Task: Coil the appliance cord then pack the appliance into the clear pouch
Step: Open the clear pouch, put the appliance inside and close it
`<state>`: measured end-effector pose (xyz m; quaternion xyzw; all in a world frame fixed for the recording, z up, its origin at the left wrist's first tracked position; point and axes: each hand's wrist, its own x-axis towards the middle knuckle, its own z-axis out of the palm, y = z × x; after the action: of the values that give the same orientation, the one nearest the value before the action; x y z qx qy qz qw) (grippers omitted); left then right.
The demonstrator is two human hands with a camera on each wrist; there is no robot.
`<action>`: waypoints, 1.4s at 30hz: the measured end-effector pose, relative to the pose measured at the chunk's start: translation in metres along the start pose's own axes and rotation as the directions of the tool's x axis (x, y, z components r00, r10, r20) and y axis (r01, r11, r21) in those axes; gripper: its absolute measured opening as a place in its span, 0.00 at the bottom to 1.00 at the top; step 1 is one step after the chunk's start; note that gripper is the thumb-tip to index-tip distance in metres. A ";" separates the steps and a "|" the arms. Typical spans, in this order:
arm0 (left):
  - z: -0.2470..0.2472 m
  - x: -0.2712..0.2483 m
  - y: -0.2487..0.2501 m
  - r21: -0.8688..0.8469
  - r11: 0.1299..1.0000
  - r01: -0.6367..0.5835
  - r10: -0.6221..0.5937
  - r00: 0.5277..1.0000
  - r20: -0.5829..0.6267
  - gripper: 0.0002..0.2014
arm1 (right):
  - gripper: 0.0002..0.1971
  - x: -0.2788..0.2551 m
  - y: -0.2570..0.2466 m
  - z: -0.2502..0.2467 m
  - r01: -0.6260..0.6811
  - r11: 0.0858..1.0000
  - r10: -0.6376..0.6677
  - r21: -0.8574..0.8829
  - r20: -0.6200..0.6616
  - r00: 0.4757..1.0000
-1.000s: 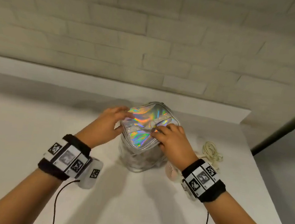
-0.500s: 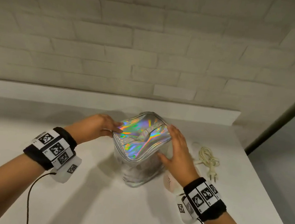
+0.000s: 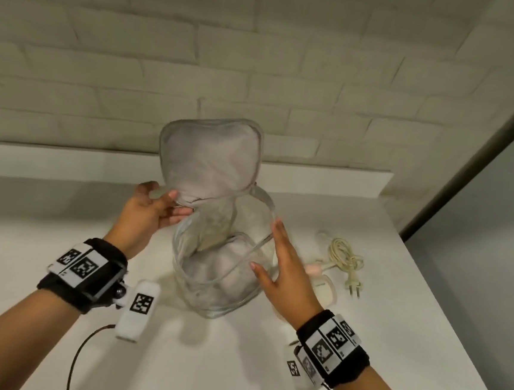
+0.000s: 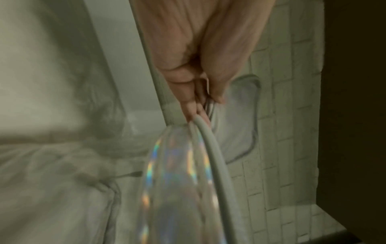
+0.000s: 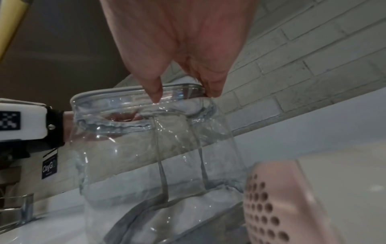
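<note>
Left hand (image 3: 151,213): grip closed on the clear pouch (image 3: 221,272) at its rim, thumb and fingers pinching the edge where the lid (image 3: 209,156) hinges; the left wrist view shows the piping caught between the fingers. Lid stands flipped up and back, grey lining facing the camera.

Right hand (image 3: 286,269): no grip. Fingers straight, palm flat against the pouch's right wall, fingertips at the rim, steadying it. Right wrist view shows thumb and a fingertip touching the top edge, curled round nothing.

Pouch upright on the white worktop (image 3: 391,346), mouth open, nothing but grey base lining seen inside.

Appliance (image 3: 323,289): cream and pink, lying on the worktop just right of the right hand, outside the pouch, partly hidden by the hand. The right wrist view shows its pink perforated face near the pouch base. Cord (image 3: 345,254) bundled in loops beyond it, plug (image 3: 354,288) lying loose at the near end.

Judgement: coiling looks done; the step in hand is opening the pouch for loading. Next calls for the right hand to leave the wall, gather appliance and cord together, and lower them through the mouth while the left keeps rim and lid held back. The soft wall may fold inward once unsupported.
</note>
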<state>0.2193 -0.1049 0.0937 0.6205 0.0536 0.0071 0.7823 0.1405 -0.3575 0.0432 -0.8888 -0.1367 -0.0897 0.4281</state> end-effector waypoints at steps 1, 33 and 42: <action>0.001 0.000 -0.003 -0.006 1.000 0.003 -0.003 1.000 -0.026 0.09 | 0.39 -0.001 0.001 0.000 0.011 1.000 -0.011 -0.008 -0.005 1.000; -0.001 -0.007 -0.039 0.246 0.959 -0.143 0.109 0.983 0.146 0.32 | 0.48 0.014 -0.020 -0.162 -0.190 0.980 0.192 0.057 -0.042 0.980; 0.001 -0.007 -0.043 0.278 0.950 -0.139 0.116 0.989 0.096 0.33 | 0.37 0.050 -0.130 -0.172 0.109 0.834 -0.023 0.541 -0.162 0.986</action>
<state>0.2104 -0.1162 0.0527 0.7283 -0.0169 0.0254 0.6846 0.1389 -0.4065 0.2592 -0.7146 -0.1550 -0.1277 0.6700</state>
